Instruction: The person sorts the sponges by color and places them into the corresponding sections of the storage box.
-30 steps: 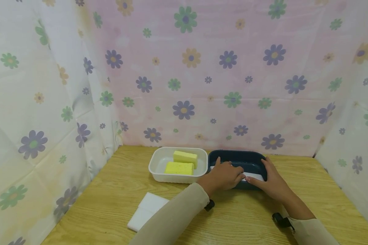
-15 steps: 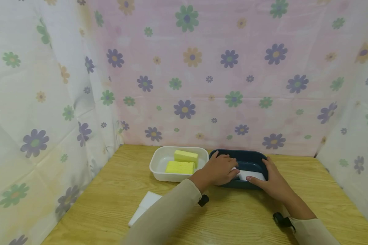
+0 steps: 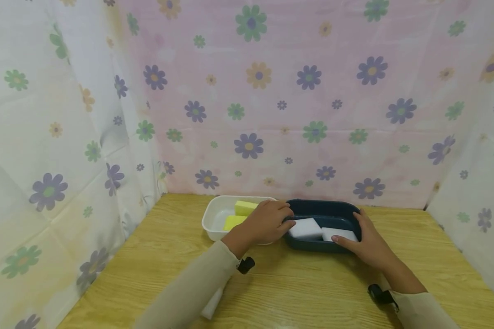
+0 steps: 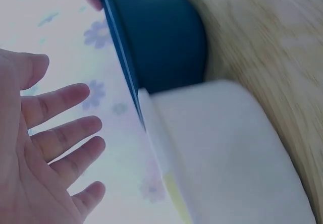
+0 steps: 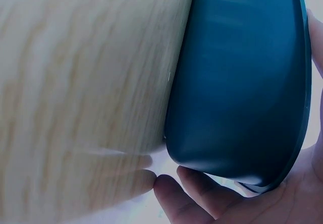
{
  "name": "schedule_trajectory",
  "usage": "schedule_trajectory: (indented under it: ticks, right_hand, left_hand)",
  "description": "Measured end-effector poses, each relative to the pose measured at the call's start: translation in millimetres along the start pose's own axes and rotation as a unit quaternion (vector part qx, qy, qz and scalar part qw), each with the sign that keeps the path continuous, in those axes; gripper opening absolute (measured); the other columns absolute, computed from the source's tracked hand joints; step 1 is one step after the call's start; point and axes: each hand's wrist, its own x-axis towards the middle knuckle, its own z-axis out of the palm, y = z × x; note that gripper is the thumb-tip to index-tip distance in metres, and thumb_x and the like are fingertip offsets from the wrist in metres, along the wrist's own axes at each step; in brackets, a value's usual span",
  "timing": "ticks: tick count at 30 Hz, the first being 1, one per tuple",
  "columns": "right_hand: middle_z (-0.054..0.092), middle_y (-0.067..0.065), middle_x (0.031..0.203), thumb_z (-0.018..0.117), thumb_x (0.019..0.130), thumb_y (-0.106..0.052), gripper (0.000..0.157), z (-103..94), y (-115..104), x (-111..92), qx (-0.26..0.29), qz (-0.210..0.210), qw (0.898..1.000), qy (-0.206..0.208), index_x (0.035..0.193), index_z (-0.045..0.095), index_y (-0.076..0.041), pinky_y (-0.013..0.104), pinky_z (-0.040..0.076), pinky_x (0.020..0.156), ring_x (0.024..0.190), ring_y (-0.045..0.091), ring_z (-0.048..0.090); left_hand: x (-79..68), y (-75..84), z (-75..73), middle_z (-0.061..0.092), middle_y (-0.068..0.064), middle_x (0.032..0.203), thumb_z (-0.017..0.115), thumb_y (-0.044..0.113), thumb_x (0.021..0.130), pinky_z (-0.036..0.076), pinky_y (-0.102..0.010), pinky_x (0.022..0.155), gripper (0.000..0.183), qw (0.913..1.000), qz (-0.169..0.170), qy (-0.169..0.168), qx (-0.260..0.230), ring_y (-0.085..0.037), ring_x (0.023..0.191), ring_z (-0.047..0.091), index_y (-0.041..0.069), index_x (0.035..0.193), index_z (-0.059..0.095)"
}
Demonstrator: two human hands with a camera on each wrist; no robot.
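A dark blue rectangular bin (image 3: 317, 246) holds two white sponges, one at the left (image 3: 305, 228) and one at the right (image 3: 340, 235). My right hand (image 3: 370, 244) grips the bin's right end, thumb over the rim and fingers on the outer wall; the right wrist view shows those fingers (image 5: 189, 199) against the bin. My left hand (image 3: 267, 221) hovers over where the two bins meet, partly hiding the white bin (image 3: 210, 224). Its fingers (image 4: 65, 138) are spread and hold nothing. Inside the white bin are two yellow sponges, one behind (image 3: 244, 208) and one in front (image 3: 233, 222).
On the wooden table (image 3: 296, 292), a white sponge (image 3: 212, 305) lies mostly hidden under my left sleeve (image 3: 189, 288). The bins stand side by side near the flowered cloth (image 3: 247, 114) at the back.
My left hand has let go of the left white sponge in the blue bin and moved left over the white bin's edge. The right hand keeps its grip.
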Motion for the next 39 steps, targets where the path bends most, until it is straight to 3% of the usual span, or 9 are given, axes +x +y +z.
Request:
schedule_trajectory:
  ticks: [4, 8, 15, 23, 27, 30, 35, 39]
  right_hand:
    - [-0.011, 0.026, 0.171, 0.07, 0.089, -0.067, 0.121, -1.0, -1, 0, -0.002, -0.001, 1.0, -0.001, 0.166, 0.002, -0.003, 0.082, 0.021, 0.108, 0.152, 0.06, 0.009]
    - [-0.011, 0.026, 0.171, 0.07, 0.089, -0.067, 0.121, -1.6, -1, 0, -0.005, 0.0, 1.0, -0.001, 0.166, 0.002, -0.003, 0.082, 0.021, 0.108, 0.151, 0.061, 0.009]
    - [-0.013, 0.024, 0.171, 0.069, 0.089, -0.067, 0.121, -1.0, 0, 0, -0.005, 0.0, 1.0, -0.001, 0.166, 0.0, -0.003, 0.083, 0.022, 0.107, 0.151, 0.061, 0.01]
    - [-0.015, 0.022, 0.171, 0.069, 0.09, -0.068, 0.121, -0.2, 0, 0, 0.003, -0.001, 1.0, -0.004, 0.166, -0.001, -0.004, 0.083, 0.021, 0.106, 0.151, 0.061, 0.008]
    - [-0.016, 0.022, 0.171, 0.068, 0.089, -0.069, 0.122, -1.4, 0, -1, 0.004, 0.002, 1.0, -0.006, 0.166, -0.002, -0.005, 0.083, 0.021, 0.106, 0.152, 0.061, 0.007]
    - [-0.015, 0.023, 0.171, 0.068, 0.089, -0.07, 0.122, -1.1, 0, -1, 0.002, 0.003, 1.0, -0.007, 0.166, -0.001, -0.005, 0.083, 0.02, 0.107, 0.152, 0.06, 0.007]
    - [-0.013, 0.025, 0.171, 0.069, 0.089, -0.069, 0.122, -0.3, -2, 0, 0.001, 0.005, 1.0, -0.009, 0.166, 0.0, -0.004, 0.083, 0.02, 0.107, 0.152, 0.06, 0.007]
    - [-0.014, 0.023, 0.171, 0.068, 0.089, -0.069, 0.122, -2.0, -3, 1, 0.002, 0.008, 1.0, -0.009, 0.166, -0.002, -0.005, 0.083, 0.021, 0.107, 0.152, 0.06, 0.007]
  left_hand:
    - [-17.3, -15.2, -6.2, 0.064, 0.0, 0.138, 0.047, 0.043, 0.11, 0.047, -0.039, 0.11, 0.038, 0.9992, 0.009, 0.037, -0.008, -0.017, 0.128, 0.06, 0.018, 0.13, 0.069]
    - [-35.8, -27.9, -10.9, 0.066, -0.001, 0.134, 0.053, 0.04, 0.109, 0.05, -0.041, 0.106, 0.036, 0.9978, 0.002, 0.061, -0.025, -0.02, 0.124, 0.063, 0.015, 0.127, 0.071]
    - [-71.4, -42.0, -17.6, 0.06, -0.01, 0.146, 0.055, 0.04, 0.108, 0.045, -0.05, 0.112, 0.035, 0.9962, -0.041, 0.045, -0.062, -0.027, 0.137, 0.056, 0.016, 0.129, 0.069]
    - [-121.0, -55.1, -23.7, 0.063, -0.01, 0.14, 0.063, 0.033, 0.105, 0.048, -0.05, 0.108, 0.029, 0.9936, -0.045, 0.052, -0.089, -0.03, 0.131, 0.059, 0.013, 0.124, 0.07]
    - [-148.4, -64.0, -25.0, 0.065, -0.003, 0.134, 0.067, 0.031, 0.102, 0.049, -0.049, 0.104, 0.028, 0.9922, -0.051, 0.033, -0.109, -0.026, 0.128, 0.06, 0.015, 0.124, 0.069]
    - [-170.8, -72.0, -26.0, 0.065, 0.002, 0.131, 0.073, 0.032, 0.098, 0.049, -0.05, 0.103, 0.033, 0.9872, -0.064, 0.001, -0.146, -0.024, 0.126, 0.06, 0.016, 0.127, 0.068]
    - [-204.7, -86.6, -25.9, 0.061, 0.005, 0.138, 0.083, 0.033, 0.089, 0.047, -0.052, 0.107, 0.049, 0.9659, -0.108, -0.063, -0.227, -0.024, 0.132, 0.056, 0.019, 0.133, 0.065]
    - [-219.5, -96.3, -26.5, 0.06, 0.006, 0.141, 0.088, 0.032, 0.082, 0.045, -0.055, 0.109, 0.059, 0.9519, -0.134, -0.087, -0.262, -0.026, 0.136, 0.054, 0.021, 0.134, 0.062]
